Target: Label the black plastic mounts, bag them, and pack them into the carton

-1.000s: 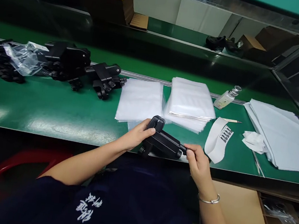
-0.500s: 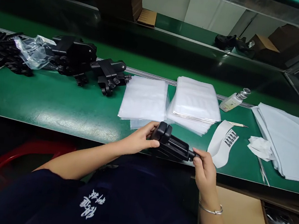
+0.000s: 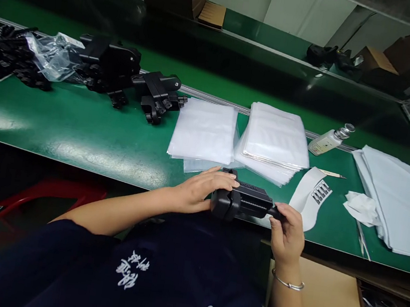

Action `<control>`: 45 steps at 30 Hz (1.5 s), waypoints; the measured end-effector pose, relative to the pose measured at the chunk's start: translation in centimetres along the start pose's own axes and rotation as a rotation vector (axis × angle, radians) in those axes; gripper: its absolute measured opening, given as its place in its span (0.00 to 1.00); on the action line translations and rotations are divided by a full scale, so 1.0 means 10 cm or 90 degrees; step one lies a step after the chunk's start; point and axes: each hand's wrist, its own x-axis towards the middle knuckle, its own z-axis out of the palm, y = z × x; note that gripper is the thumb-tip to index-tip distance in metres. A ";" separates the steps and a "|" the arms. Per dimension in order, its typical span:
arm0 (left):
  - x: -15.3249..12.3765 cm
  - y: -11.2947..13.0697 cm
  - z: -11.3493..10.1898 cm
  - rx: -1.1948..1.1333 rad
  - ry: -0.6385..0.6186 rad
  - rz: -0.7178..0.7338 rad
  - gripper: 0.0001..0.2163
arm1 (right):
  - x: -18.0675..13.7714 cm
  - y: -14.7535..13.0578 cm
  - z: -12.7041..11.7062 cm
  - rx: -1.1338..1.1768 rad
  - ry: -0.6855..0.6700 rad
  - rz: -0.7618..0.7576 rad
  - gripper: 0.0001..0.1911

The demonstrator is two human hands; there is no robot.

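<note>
Between my hands, at the bench's front edge, is a black clamp bracket (image 3: 251,200) with a ribbed or threaded strip along its body and a thick padded end. My left hand (image 3: 200,189) grips the padded end, fingers over the top and the thumb side partly hidden. At the other end my right hand (image 3: 287,230) pinches the narrow shaft or knob between thumb and fingers. Just beyond the bracket lie two stacks of clear plastic bags, one on the left (image 3: 206,131) and a thicker one on the right (image 3: 279,135).
Similar black brackets (image 3: 156,91) and a pile of black parts (image 3: 2,54) lie to the left, near a crumpled plastic bag (image 3: 55,56). On the right are a label strip (image 3: 307,197), a bottle (image 3: 329,139), tweezers (image 3: 363,240), crumpled paper (image 3: 362,208) and white sheets (image 3: 399,199).
The bracket has been turned about its length, so its ribbed strip faces more toward me. My left hand's fingers have moved over its top. The view has shifted slightly.
</note>
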 end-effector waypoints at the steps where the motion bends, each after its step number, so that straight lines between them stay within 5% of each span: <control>1: -0.01 0.00 0.00 -0.005 0.002 -0.007 0.22 | 0.01 -0.02 0.00 -0.005 -0.001 -0.003 0.18; 5: -0.03 0.01 -0.05 -0.066 0.002 -0.070 0.24 | 0.09 -0.09 -0.03 -0.038 -0.014 -0.043 0.19; 13: -0.06 0.05 -0.11 -0.317 0.062 -0.452 0.33 | 0.20 -0.34 -0.07 -0.086 -0.155 -0.144 0.14; 19: -0.12 0.10 -0.20 -0.127 0.007 -0.350 0.30 | 0.29 -0.48 0.13 0.110 -0.294 0.335 0.16; 22: -0.16 0.12 -0.25 -0.077 -0.054 -0.224 0.26 | 0.29 -0.42 0.23 0.232 -0.377 0.459 0.15; 25: -0.19 0.12 -0.27 -0.048 0.022 -0.263 0.24 | 0.26 -0.38 0.28 0.232 -0.311 0.417 0.17; 29: -0.20 0.06 -0.27 -0.154 0.145 -0.411 0.27 | 0.25 -0.39 0.28 0.073 -0.204 0.121 0.21; 31: -0.21 0.05 -0.27 -0.192 0.156 -0.425 0.29 | 0.28 -0.41 0.27 0.046 -0.198 0.063 0.21; 38: -0.29 0.07 -0.29 -0.069 0.149 -0.361 0.30 | 0.36 -0.46 0.20 0.137 -0.264 0.277 0.20; 42: -0.23 0.04 -0.19 -0.194 0.228 -0.456 0.31 | 0.29 -0.42 0.26 0.255 -0.175 0.322 0.27; 45: -0.17 0.01 -0.10 -0.296 0.274 -0.497 0.30 | 0.21 -0.41 0.35 0.291 -0.161 0.360 0.24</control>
